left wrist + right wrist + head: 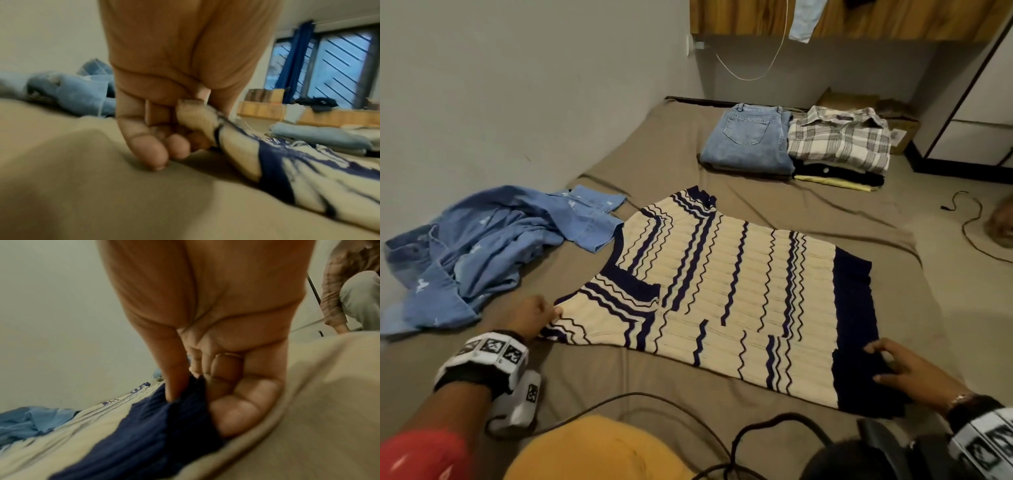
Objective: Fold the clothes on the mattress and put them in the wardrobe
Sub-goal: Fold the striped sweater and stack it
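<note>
A cream knit top with navy zigzag stripes (pixel 726 294) lies spread flat on the brown-sheeted mattress (pixel 661 144). My left hand (pixel 536 317) pinches the top's shoulder edge (pixel 197 116) between thumb and curled fingers. My right hand (pixel 904 371) grips the navy hem (pixel 164 426) at the near right corner, thumb on top and fingers tucked under. A crumpled light-blue denim shirt (pixel 482 246) lies to the left of the top, also in the left wrist view (pixel 78 92). The wardrobe (pixel 969 113) stands at the far right.
Folded jeans (pixel 748 140) and a stack with a plaid shirt (pixel 839 140) on top sit at the mattress's far end. Black cables (pixel 722 431) run across the near edge. A cardboard box (pixel 900 130) sits behind the stack. Another person (pixel 353 288) crouches at the right.
</note>
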{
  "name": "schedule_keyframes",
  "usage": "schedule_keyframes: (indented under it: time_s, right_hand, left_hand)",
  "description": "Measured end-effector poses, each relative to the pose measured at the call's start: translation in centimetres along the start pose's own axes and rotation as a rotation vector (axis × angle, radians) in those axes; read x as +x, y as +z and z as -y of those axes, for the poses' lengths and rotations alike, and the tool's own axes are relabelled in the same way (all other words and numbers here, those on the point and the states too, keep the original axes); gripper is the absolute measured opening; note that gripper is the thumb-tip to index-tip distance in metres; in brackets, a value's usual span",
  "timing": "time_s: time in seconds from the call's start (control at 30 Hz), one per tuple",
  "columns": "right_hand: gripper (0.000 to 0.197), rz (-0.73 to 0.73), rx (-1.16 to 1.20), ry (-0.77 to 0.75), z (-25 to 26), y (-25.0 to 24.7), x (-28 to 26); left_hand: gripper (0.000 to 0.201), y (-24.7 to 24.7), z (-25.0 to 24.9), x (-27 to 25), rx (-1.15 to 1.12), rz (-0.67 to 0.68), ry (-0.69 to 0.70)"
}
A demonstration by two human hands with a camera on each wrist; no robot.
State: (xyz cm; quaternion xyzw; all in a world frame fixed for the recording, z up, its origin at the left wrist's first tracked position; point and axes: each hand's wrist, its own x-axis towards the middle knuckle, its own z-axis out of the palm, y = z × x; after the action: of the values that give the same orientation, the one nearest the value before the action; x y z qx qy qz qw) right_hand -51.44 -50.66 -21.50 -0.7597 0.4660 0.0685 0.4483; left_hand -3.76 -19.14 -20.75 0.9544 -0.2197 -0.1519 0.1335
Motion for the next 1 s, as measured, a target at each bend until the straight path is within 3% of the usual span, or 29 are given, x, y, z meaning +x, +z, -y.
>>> schedule_keyframes:
  time_s: [0.07, 0.13, 0.2, 0.23, 0.27, 0.37, 0.47, 0.57, 0.77, 0.87, 0.93, 1.0]
  right_hand:
    - [0.037, -0.047, -0.075, -0.014, 1.2, -0.2, 0.1]
    - [0.051, -0.07, -0.074, -0.027, 2.8, -0.7, -0.2]
    - [0.083, -0.053, 0.001, -0.045, 3.9, -0.9, -0.4]
    - [0.089, -0.04, 0.045, -0.062, 4.3, -1.0, -0.4]
    - [0.083, -0.036, 0.106, -0.055, 4.5, -1.1, -0.4]
    - [0.046, -0.092, 0.121, -0.008, 4.5, -1.0, 0.8]
    - [0.022, -0.043, -0.195, -0.043, 3.4, -0.4, 2.5]
    - [0.024, -0.007, -0.386, -0.078, 2.9, -0.5, 3.3]
    - [0.026, -0.248, -0.324, -0.142, 3.1, -2.1, 4.1]
    - [0.027, -0.304, -0.358, -0.119, 3.4, -2.3, 4.5]
    - [0.011, -0.306, -0.446, -0.112, 3.7, -2.1, 4.3]
    - [0.027, -0.426, -0.628, -0.217, 3.8, -1.3, 3.9]
  left_hand:
    - [0.018, -0.6, -1.8, 0.3, 0.052, -0.104, 0.075]
    - [0.019, -0.9, -4.1, 0.9, 0.07, -0.15, 0.27]
    - [0.023, -0.5, -6.8, 1.4, 0.163, -0.085, 0.469]
    - [0.026, -0.2, -8.1, 1.7, 0.198, -0.038, 0.531]
    - [0.03, 0.3, -9.3, 2.0, 0.223, 0.027, 0.562]
    - [0.046, 2.0, -11.4, 3.3, 0.339, 0.184, 0.557]
    - [0.047, 2.9, -12.4, 4.2, 0.491, 0.232, 0.529]
    - [0.035, 2.8, -12.5, 4.9, 0.531, 0.194, 0.498]
    - [0.017, 0.7, -14.0, 5.8, 0.375, -0.054, 0.486]
    - [0.02, 0.3, -14.8, 5.6, 0.311, -0.154, 0.502]
    - [0.027, 0.6, -14.8, 4.8, 0.266, -0.145, 0.548]
    - [0.041, 1.2, -13.9, 4.0, 0.271, -0.067, 0.625]
